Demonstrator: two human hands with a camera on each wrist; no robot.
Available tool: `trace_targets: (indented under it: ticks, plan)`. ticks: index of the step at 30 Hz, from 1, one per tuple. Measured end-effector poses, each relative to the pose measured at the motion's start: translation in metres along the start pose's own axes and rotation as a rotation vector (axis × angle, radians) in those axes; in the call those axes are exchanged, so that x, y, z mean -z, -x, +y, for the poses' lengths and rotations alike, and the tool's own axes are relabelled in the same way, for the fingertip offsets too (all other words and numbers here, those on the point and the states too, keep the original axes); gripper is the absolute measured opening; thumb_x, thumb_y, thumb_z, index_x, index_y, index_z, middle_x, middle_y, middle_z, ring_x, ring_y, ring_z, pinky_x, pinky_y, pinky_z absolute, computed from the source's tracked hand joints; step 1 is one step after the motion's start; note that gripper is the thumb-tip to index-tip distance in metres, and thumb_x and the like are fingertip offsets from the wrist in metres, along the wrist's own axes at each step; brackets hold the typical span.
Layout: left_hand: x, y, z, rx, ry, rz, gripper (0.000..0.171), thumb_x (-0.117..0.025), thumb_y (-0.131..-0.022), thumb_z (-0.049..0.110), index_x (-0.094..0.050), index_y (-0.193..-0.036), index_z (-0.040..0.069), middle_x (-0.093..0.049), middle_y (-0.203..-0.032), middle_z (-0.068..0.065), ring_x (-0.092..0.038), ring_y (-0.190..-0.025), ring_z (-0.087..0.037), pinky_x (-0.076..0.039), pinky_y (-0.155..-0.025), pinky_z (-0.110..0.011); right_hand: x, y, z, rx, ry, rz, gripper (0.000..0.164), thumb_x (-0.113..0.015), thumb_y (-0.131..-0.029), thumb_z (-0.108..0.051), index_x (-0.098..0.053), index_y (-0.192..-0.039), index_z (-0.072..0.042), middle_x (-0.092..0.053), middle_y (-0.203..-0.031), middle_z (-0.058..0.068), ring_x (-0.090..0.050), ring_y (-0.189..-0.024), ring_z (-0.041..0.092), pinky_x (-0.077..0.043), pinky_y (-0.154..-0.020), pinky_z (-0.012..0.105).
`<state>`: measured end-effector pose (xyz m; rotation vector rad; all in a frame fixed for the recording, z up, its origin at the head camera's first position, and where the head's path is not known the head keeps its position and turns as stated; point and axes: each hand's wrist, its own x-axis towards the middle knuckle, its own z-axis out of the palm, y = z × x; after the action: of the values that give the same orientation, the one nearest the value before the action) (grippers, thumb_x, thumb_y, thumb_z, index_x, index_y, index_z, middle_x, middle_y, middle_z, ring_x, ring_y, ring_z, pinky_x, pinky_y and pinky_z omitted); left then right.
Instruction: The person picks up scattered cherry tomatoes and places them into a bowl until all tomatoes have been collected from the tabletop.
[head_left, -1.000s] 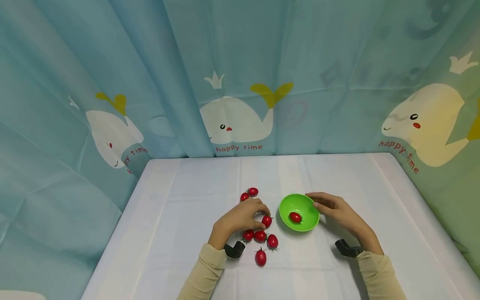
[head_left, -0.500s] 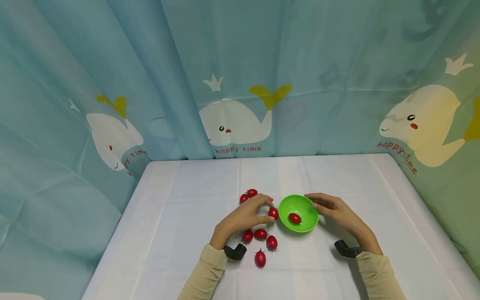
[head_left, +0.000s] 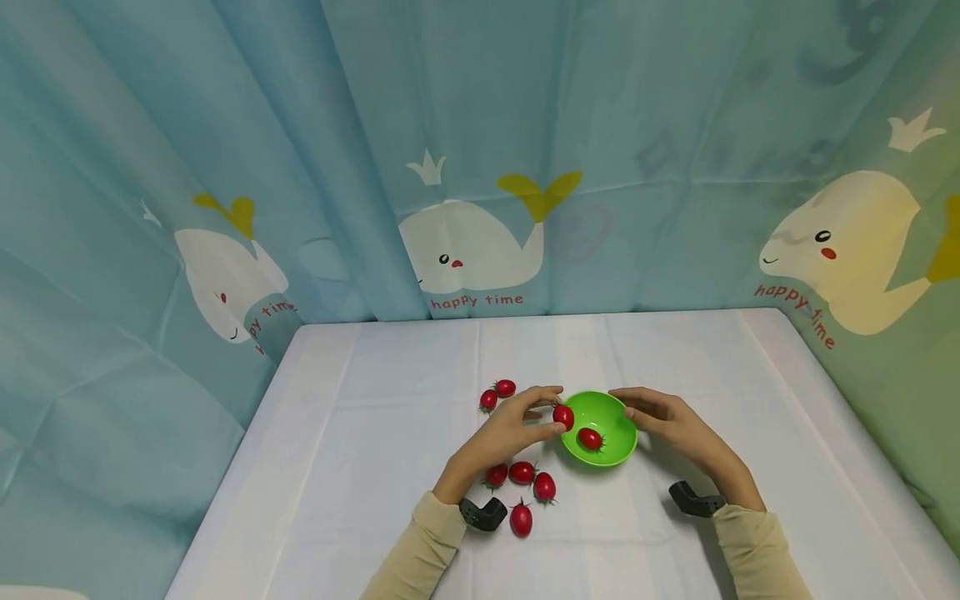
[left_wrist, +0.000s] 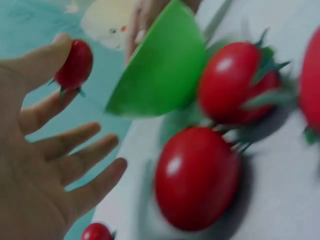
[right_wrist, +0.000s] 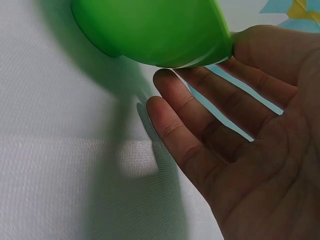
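My left hand (head_left: 508, 431) pinches a small red tomato (head_left: 563, 417) between thumb and index finger, at the left rim of a green bowl (head_left: 613, 417). The left wrist view shows that tomato (left_wrist: 75, 65) off the table, green leaves at its lower end, the other fingers spread. Inside the bowl lies another tomato (head_left: 590, 439). At the bowl's right side, my right hand (head_left: 672, 421) touches the rim with thumb and fingertips. Its fingers are rather straight in the right wrist view, partly hidden behind the bowl (right_wrist: 155, 35).
Several tomatoes (head_left: 522, 473) lie on the white-covered table (head_left: 390, 433) in front of and beneath the left forearm. Two more (head_left: 488, 400) rest behind the left hand. A blue-green curtain (head_left: 630, 250) with whale prints stands behind the table.
The left hand has lifted the tomato from beside the others and carried it rightwards to the bowl's left rim. The right hand stays at the bowl.
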<state>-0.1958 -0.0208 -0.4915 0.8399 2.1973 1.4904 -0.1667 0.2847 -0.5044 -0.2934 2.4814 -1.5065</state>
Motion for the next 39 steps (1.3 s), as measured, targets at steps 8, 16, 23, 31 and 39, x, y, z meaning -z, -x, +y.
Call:
trace_targets:
  ticks: [8,16,23,31,39]
  plan:
    - [-0.021,-0.005,0.001,0.004,-0.081,0.031,0.036,-0.066,-0.093,0.041,-0.059,-0.124,0.024,-0.046,-0.152,0.003,-0.046,-0.138,-0.013,-0.048,-0.106,-0.033,0.0,0.0,0.002,0.018,-0.019,-0.004,0.037,-0.056,-0.1,-0.034,-0.056,-0.136,-0.027,-0.058,-0.141,0.0,-0.054,-0.12,-0.009,-0.042,-0.096,0.013]
    - [-0.029,-0.007,-0.002,0.014,-0.107,0.075,0.04,-0.064,-0.093,0.044,-0.058,-0.126,0.022,-0.049,-0.148,0.006,-0.05,-0.133,-0.01,-0.05,-0.101,-0.028,-0.002,0.001,0.004,0.009,-0.035,0.002,0.038,-0.057,-0.1,-0.035,-0.056,-0.137,-0.027,-0.058,-0.14,0.001,-0.055,-0.118,-0.007,-0.046,-0.095,0.016]
    - [-0.034,-0.008,0.0,0.013,-0.21,0.107,0.04,-0.065,-0.093,0.044,-0.058,-0.126,0.023,-0.048,-0.146,0.006,-0.051,-0.129,-0.01,-0.05,-0.097,-0.025,-0.003,0.0,0.009,0.002,-0.072,0.0,0.039,-0.056,-0.1,-0.035,-0.055,-0.138,-0.027,-0.057,-0.142,0.002,-0.054,-0.119,-0.007,-0.046,-0.095,0.018]
    - [-0.038,-0.007,-0.001,0.032,-0.308,0.115,0.036,-0.064,-0.094,0.042,-0.06,-0.124,0.023,-0.048,-0.144,0.001,-0.048,-0.133,-0.017,-0.047,-0.106,-0.034,-0.008,-0.004,0.019,-0.016,-0.195,-0.018,0.043,-0.053,-0.102,-0.034,-0.051,-0.142,-0.021,-0.052,-0.146,0.004,-0.054,-0.121,-0.005,-0.048,-0.1,0.03]
    - [-0.039,-0.003,0.0,0.059,-0.423,0.127,0.036,-0.062,-0.095,0.04,-0.065,-0.126,0.022,-0.05,-0.143,-0.002,-0.049,-0.13,-0.02,-0.046,-0.107,-0.038,-0.01,-0.001,0.025,0.043,-0.421,-0.121,0.045,-0.044,-0.105,-0.018,-0.04,-0.149,-0.009,-0.047,-0.15,0.002,-0.052,-0.13,0.001,-0.046,-0.101,0.018]
